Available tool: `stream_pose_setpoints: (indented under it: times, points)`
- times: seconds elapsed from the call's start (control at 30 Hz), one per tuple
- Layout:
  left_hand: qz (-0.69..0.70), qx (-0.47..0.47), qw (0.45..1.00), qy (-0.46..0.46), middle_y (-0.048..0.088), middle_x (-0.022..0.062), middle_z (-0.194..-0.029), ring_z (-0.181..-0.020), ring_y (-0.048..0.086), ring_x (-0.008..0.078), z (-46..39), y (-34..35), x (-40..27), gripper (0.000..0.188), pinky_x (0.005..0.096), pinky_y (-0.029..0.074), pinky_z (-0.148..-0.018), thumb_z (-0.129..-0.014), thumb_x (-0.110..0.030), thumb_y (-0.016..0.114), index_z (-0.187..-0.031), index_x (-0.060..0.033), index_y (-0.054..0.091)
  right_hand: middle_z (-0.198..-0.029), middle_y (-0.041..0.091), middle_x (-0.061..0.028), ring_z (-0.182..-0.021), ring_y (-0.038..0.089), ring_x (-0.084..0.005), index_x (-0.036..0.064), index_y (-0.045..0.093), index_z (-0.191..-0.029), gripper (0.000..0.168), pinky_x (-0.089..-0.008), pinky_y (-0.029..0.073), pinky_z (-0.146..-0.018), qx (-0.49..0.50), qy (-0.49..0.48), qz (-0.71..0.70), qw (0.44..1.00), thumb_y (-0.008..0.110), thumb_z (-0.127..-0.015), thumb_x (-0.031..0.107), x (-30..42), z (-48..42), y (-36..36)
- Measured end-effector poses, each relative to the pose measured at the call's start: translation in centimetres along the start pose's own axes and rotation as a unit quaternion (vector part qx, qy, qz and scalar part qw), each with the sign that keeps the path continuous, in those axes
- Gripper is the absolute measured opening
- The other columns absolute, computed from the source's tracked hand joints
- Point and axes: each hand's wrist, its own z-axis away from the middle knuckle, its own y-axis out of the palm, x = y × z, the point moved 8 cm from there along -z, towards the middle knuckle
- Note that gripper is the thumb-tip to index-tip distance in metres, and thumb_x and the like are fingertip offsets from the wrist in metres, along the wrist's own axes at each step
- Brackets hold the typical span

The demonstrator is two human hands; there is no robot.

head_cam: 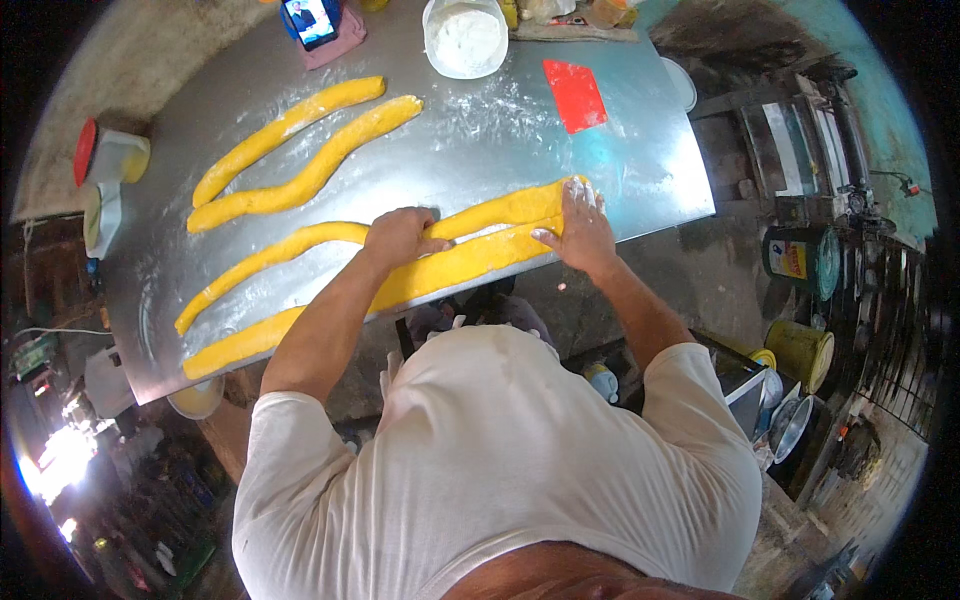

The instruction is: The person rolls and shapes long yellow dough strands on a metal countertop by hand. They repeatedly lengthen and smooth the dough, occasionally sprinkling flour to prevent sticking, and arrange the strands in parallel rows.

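A yellow dough rope point(499, 213) runs across the steel table under both of my hands. My left hand point(400, 236) lies over its middle, with the thumb towards the near side and the fingertips hidden. Fingers stretched forward, my right hand point(585, 229) rests flat on the rope's right end, its thumb spread over the near strip. Flour whitens the right fingers. Along the front edge of the table lies a thicker yellow dough strip point(450, 264), partly covered by my left forearm. Two more dough ropes, a straighter one point(289, 127) and a wavy one point(319, 169), lie farther back.
Flour dusts the steel table point(480, 154). A red dough scraper point(575, 97) lies at the right, and a white tub of flour point(465, 37) stands at the back. Near the back left a phone point(310, 24) leans over a pink cloth point(335, 43). A red-lidded container point(112, 154) sits at the left edge.
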Motion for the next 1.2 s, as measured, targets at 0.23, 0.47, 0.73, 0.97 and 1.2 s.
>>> stream_pose_setpoints:
  times: [0.23,0.47,0.73,0.97,1.2]
  points:
    - [-0.078,-0.172,0.98,0.064,0.075,0.0132,-0.112,-0.112,0.07,0.0335,1.9,-0.4,-0.2,0.056,0.0459,0.055,-0.098,-0.087,-0.057,0.083,-0.114,-0.0089,0.077,-0.171,0.032,-0.0327,-0.163,0.026,-0.0453,-0.007,0.027,-0.166,0.119,-0.0553,0.018,-0.134,0.044,-0.103,-0.026,0.993,0.074,-0.089,0.071,11.2,0.5,-0.4]
    - [0.067,-0.047,0.995,0.052,0.072,0.013,-0.109,-0.105,0.068,0.0376,1.0,2.0,2.4,0.056,0.0497,0.054,-0.09,-0.083,-0.055,0.085,-0.118,-0.0111,0.074,-0.171,0.033,-0.0318,-0.163,0.026,-0.0437,-0.006,0.027,-0.167,0.119,-0.0541,0.019,-0.134,0.065,-0.142,0.006,0.988,0.074,-0.089,0.07,12.2,1.6,2.3]
    - [-0.029,-0.204,0.973,0.102,0.074,0.0113,-0.114,-0.111,0.069,0.0349,4.3,0.1,3.1,0.057,0.049,0.053,-0.093,-0.084,-0.055,0.085,-0.116,-0.0095,0.076,-0.171,0.032,-0.0338,-0.163,0.026,-0.0464,-0.007,0.026,-0.167,0.12,-0.0553,0.019,-0.134,0.058,-0.128,-0.022,0.99,0.074,-0.089,0.07,15.1,1.2,1.6]
    - [0.0,-0.093,0.994,0.052,0.075,0.0085,-0.119,-0.119,0.067,0.0307,3.2,1.2,4.9,0.058,0.0487,0.048,-0.103,-0.081,-0.059,0.085,-0.119,-0.0149,0.078,-0.17,0.032,-0.035,-0.161,0.028,-0.0478,-0.009,0.024,-0.167,0.123,-0.0561,0.022,-0.133,0.087,-0.13,0.009,0.988,0.074,-0.089,0.071,15.8,1.2,2.4]
    - [-0.085,-0.118,0.989,0.011,0.071,0.0078,-0.129,-0.13,0.061,0.028,5.9,-0.4,5.6,0.07,0.0478,0.043,-0.111,-0.08,-0.067,0.084,-0.129,-0.0172,0.076,-0.171,0.029,-0.0352,-0.162,0.027,-0.0474,-0.009,0.02,-0.168,0.124,-0.0545,0.02,-0.134,0.097,-0.133,-0.03,0.986,0.074,-0.09,0.07,18.6,1.8,2.8]
